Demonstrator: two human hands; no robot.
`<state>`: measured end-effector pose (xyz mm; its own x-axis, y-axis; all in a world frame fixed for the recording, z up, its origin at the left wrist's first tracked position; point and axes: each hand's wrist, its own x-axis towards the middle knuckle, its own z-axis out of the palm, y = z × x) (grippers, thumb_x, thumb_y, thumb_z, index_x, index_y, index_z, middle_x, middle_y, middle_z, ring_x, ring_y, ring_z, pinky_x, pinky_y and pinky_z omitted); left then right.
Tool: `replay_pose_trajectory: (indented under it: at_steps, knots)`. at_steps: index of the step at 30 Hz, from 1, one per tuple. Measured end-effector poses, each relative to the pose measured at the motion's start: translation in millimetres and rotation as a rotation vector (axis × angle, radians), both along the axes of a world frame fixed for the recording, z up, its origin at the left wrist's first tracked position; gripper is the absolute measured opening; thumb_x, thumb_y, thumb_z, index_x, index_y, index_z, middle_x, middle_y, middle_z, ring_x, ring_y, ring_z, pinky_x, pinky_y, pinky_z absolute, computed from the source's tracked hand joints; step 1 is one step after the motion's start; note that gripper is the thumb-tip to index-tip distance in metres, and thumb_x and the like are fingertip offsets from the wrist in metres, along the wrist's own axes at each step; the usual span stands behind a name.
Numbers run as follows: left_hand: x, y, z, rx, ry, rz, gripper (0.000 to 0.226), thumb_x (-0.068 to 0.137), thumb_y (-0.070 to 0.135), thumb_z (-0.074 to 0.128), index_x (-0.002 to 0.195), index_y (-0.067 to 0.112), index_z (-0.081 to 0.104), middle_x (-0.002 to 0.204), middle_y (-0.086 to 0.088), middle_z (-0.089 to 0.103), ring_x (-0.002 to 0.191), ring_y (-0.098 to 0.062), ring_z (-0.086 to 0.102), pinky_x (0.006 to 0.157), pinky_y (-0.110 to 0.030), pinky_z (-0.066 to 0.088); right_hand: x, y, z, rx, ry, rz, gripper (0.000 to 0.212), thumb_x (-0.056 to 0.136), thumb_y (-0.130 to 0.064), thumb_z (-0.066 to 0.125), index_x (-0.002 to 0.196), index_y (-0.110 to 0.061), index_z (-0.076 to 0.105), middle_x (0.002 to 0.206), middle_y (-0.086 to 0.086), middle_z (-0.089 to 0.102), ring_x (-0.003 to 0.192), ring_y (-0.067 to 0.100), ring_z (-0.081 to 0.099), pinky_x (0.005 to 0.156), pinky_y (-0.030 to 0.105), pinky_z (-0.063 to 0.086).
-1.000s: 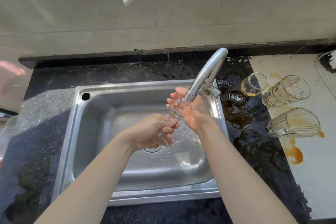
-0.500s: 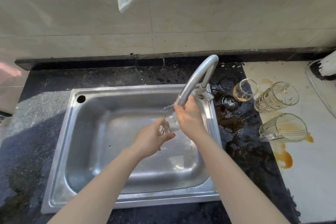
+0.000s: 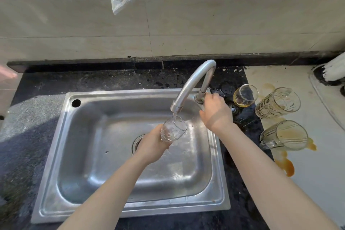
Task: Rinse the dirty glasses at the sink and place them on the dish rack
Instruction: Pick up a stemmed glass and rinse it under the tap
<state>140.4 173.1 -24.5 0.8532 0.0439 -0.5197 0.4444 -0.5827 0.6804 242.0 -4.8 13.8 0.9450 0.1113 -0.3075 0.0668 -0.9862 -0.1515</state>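
Three dirty glasses (image 3: 277,102), one held glass (image 3: 173,130)

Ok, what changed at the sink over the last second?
The right hand let go of the glass and moved right to the base of the tap. The left hand shifted its grip and now holds the glass alone, tilted mouth-up under the spout, where water runs in. The three dirty glasses to the right lie where they were.
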Motion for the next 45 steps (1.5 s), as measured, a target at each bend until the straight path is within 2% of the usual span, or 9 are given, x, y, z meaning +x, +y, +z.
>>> replay_pose_trajectory:
  at_steps: [5,11,15,21,24,26,29,34,45]
  knots:
    - [1.8,-0.3,4.1,-0.071,0.032,0.050,0.020,0.083,0.012,0.063,0.088,0.029,0.054,0.072,0.004,0.064,0.065,-0.015,0.064,0.071,-0.033,0.052,13.9,-1.3,-13.6,-0.047,-0.005,0.067,0.030,0.091,0.001,0.048,0.119,-0.002,0.056,0.117,0.017,0.057,0.111,0.033,0.053,0.087,0.038,0.046]
    - [2.7,5.8,11.0,-0.021,0.177,0.040,0.021,0.081,0.008,0.058,0.083,0.028,0.049,0.062,0.000,0.060,0.052,-0.015,0.058,0.057,-0.027,0.047,30.6,-12.0,-10.5,0.053,0.072,-0.019,0.023,0.095,-0.008,0.048,0.116,-0.002,0.055,0.109,0.018,0.061,0.101,0.035,0.058,0.077,0.038,0.044]
    - [8.1,11.2,23.0,0.178,0.228,-0.069,0.011,0.083,0.014,0.056,0.090,0.021,0.060,0.072,0.002,0.061,0.073,-0.025,0.059,0.056,-0.024,0.041,33.0,-13.4,-15.5,-0.011,0.043,0.029,0.026,0.097,-0.012,0.046,0.121,-0.005,0.051,0.108,0.015,0.060,0.100,0.032,0.058,0.071,0.036,0.040]
    - [19.6,6.9,50.3,0.350,0.373,-0.219,0.029,0.088,0.017,0.045,0.060,0.012,0.045,0.060,-0.004,0.051,0.058,-0.022,0.050,0.057,-0.026,0.040,3.5,-2.2,-3.2,-0.117,-0.249,0.239,0.029,0.092,-0.014,0.046,0.121,-0.011,0.052,0.120,0.006,0.052,0.113,0.024,0.042,0.090,0.033,0.036]
    - [25.2,-0.2,62.4,0.350,0.393,-0.293,0.032,0.088,0.013,0.041,0.058,0.014,0.048,0.067,-0.005,0.060,0.060,-0.020,0.050,0.063,-0.025,0.041,-33.7,8.3,-5.1,0.221,-0.097,0.373,0.042,0.090,-0.009,0.047,0.131,-0.017,0.048,0.132,0.000,0.047,0.123,0.019,0.037,0.102,0.031,0.032]
    - [26.2,-4.6,70.8,0.364,0.393,-0.302,0.028,0.087,0.009,0.046,0.061,0.013,0.053,0.067,-0.003,0.066,0.057,-0.019,0.052,0.048,-0.020,0.041,-52.5,12.0,-13.2,0.314,0.043,0.474,0.062,0.087,-0.009,0.056,0.144,-0.023,0.036,0.148,-0.004,0.034,0.137,0.016,0.025,0.111,0.035,0.025]
    - [24.1,-11.0,84.6,0.269,0.422,-0.259,0.021,0.084,0.005,0.052,0.066,0.009,0.062,0.043,0.006,0.059,0.037,-0.010,0.052,0.038,-0.015,0.039,-62.5,11.5,-29.9,0.228,0.013,0.582,0.075,0.084,-0.019,0.068,0.147,-0.026,0.029,0.152,-0.004,0.030,0.141,0.018,0.022,0.111,0.037,0.023]
    - [12.5,-14.5,101.9,0.163,0.427,-0.205,0.015,0.083,0.006,0.055,0.073,0.003,0.067,0.054,-0.003,0.068,0.043,-0.011,0.060,0.048,-0.018,0.048,-80.2,5.6,-34.8,0.287,-0.150,0.559,0.067,0.079,-0.033,0.073,0.138,-0.022,0.044,0.133,-0.005,0.050,0.126,0.019,0.040,0.099,0.034,0.028]
    - [-33.0,-7.4,129.3,-0.295,-0.006,-0.049,0.026,0.081,0.029,0.073,0.099,0.011,0.069,0.083,-0.002,0.066,0.065,-0.012,0.059,0.069,-0.025,0.055,-143.3,-6.5,-17.0,0.596,0.040,0.061,0.076,0.073,-0.038,0.079,0.139,-0.027,0.044,0.130,-0.005,0.052,0.118,0.012,0.045,0.103,0.032,0.039]
